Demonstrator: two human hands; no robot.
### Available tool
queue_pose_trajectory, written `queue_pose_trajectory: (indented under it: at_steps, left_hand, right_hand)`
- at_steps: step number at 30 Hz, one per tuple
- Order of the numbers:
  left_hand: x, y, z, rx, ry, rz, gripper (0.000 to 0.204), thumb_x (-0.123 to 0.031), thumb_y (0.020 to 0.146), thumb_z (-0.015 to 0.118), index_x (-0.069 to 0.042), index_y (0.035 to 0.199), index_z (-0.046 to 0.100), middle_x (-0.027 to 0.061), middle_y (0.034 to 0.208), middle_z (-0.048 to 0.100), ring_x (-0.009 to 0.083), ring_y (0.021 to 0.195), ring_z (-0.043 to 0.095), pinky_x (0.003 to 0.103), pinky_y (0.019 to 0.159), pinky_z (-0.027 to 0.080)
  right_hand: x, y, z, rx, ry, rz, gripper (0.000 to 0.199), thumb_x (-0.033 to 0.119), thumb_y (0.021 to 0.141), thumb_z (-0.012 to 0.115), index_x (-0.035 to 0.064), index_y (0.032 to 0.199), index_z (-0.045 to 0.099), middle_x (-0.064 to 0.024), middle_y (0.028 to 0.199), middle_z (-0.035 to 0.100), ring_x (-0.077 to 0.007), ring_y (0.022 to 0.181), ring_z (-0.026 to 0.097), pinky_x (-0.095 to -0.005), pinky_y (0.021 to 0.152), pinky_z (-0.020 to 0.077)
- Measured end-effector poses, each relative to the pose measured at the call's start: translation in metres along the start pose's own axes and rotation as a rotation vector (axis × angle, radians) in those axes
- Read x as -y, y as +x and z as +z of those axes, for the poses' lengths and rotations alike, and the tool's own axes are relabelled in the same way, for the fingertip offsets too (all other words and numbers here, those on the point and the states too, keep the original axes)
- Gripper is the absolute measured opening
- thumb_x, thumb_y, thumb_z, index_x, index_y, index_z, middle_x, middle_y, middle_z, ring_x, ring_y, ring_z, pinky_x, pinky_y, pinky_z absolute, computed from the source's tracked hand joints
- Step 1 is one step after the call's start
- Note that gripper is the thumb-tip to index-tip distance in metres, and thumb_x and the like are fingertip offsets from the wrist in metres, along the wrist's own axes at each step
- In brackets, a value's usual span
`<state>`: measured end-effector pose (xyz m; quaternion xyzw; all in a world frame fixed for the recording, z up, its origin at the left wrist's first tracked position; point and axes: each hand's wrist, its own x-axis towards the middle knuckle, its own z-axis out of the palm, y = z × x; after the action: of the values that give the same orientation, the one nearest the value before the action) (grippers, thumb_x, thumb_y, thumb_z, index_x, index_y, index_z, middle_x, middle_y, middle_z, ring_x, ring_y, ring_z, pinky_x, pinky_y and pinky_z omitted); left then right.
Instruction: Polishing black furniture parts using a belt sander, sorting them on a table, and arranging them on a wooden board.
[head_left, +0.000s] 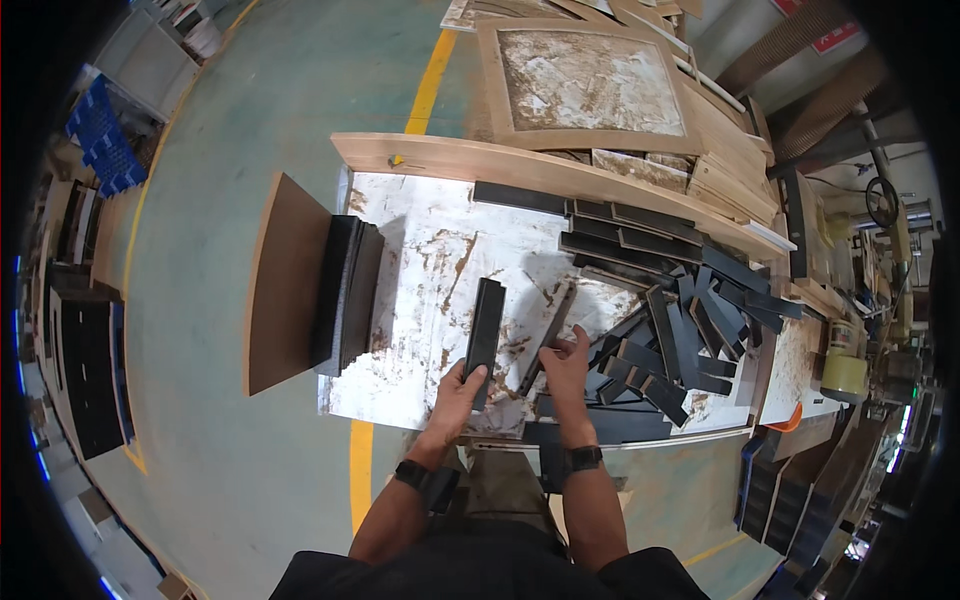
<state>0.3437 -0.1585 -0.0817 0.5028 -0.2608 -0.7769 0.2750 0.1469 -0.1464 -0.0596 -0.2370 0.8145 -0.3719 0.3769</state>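
Note:
My left hand (458,392) grips the near end of a small stack of long black strips (486,322) that lies on the stained white worktable (420,250). My right hand (566,362) pinches the near end of a single thin dark strip (553,332) lying slanted just to the right of that stack. A loose heap of black strips (672,330) covers the table's right side, right beside my right hand. Both wrists wear black bands.
A neat upright stack of black pieces (345,290) rests on a brown board (285,280) at the table's left. Wooden panels (585,85) lie piled beyond the far edge. A tape roll (843,375) sits at the right. Green floor with yellow lines surrounds the table.

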Motion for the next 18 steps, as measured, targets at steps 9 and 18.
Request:
queue_pose_trajectory:
  at_steps: [9, 18]
  left_hand:
    - [-0.005, -0.003, -0.003, -0.04, -0.161, -0.009, 0.032, -0.037, 0.103, 0.059, -0.006, 0.105, 0.063, 0.0001, 0.08, 0.065, 0.0073, 0.066, 0.06, 0.026, 0.056, 0.051]
    - [-0.012, -0.008, -0.008, -0.007, 0.021, -0.014, 0.036, -0.029, 0.092, 0.075, -0.005, 0.115, 0.061, 0.002, 0.089, 0.066, 0.0084, 0.073, 0.063, 0.025, 0.053, 0.052]
  right_hand:
    - [0.0, -0.023, 0.04, 0.432, 0.64, 0.022, 0.054, 0.003, 0.089, 0.046, -0.0047, 0.143, 0.045, -0.0112, 0.119, 0.062, -0.0186, 0.101, 0.062, -0.0339, 0.09, 0.0517]
    - [0.001, -0.033, 0.081, -0.019, 0.093, -0.122, 0.034, 0.021, 0.103, 0.043, -0.0023, 0.12, 0.06, -0.0219, 0.105, 0.067, -0.0364, 0.093, 0.065, -0.0436, 0.086, 0.0487]
